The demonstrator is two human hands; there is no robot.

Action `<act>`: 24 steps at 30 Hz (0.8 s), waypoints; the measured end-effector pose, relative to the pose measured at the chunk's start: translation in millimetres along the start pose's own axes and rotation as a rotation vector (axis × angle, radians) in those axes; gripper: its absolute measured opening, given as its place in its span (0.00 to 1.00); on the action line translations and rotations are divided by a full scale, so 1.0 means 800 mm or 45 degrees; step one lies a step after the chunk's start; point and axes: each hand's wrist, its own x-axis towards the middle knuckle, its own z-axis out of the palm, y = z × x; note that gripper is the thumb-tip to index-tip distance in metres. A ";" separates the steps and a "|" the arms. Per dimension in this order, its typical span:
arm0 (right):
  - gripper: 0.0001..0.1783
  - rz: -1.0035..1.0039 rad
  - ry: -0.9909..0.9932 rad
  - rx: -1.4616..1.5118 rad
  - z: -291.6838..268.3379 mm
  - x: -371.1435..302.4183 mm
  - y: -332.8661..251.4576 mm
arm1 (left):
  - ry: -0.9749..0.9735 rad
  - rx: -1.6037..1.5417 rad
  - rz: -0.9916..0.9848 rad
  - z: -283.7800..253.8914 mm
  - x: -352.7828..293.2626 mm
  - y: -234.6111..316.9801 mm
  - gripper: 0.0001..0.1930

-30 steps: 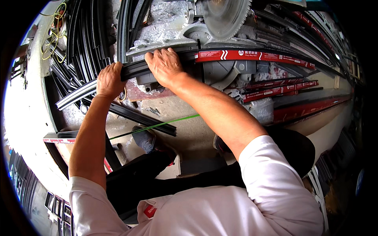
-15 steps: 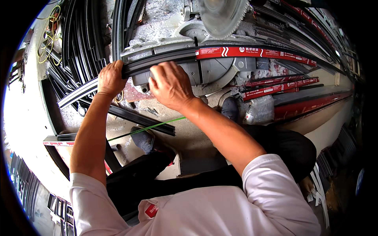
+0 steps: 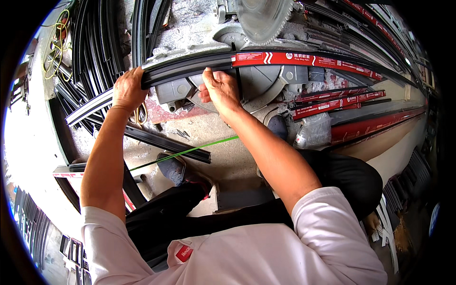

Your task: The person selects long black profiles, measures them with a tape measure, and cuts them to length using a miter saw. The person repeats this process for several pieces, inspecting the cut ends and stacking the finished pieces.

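Observation:
A long black metal profile [image 3: 190, 66] lies across the grey base of a mitre saw [image 3: 259, 84]. My left hand [image 3: 129, 90] grips the profile near its left part, with the fingers over the far side. Close to the near edge of the profile, left of the slot in the base, is my right hand [image 3: 221, 92]. Its thumb points up at that edge, and the other fingers are loosely curled, apart from the thumb, with nothing visible in them. Red printed film [image 3: 304, 59] covers the profile's right part. The toothed saw blade [image 3: 266, 19] is raised above and beyond the profile.
Several black profiles [image 3: 95, 42] are heaped at the far left, beside a yellow cord [image 3: 57, 47]. Red-wrapped profiles [image 3: 339, 104] and a clear plastic bundle [image 3: 314, 130] lie to the right. A green strip [image 3: 204, 145] crosses the floor by my shoes [image 3: 172, 170].
My right hand has moved right along the profile's near edge and turned, its thumb now pointing up. My left hand and the profile have shifted slightly left.

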 end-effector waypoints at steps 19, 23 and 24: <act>0.11 -0.030 0.082 0.004 -0.033 -0.022 0.004 | -0.025 0.046 0.063 0.004 0.000 -0.006 0.21; 0.06 -0.125 0.337 0.042 -0.090 -0.043 -0.034 | 0.008 0.000 0.064 0.000 -0.001 -0.002 0.19; 0.06 -0.210 0.385 0.073 -0.109 -0.044 -0.051 | 0.013 -0.002 0.068 0.000 -0.001 -0.001 0.19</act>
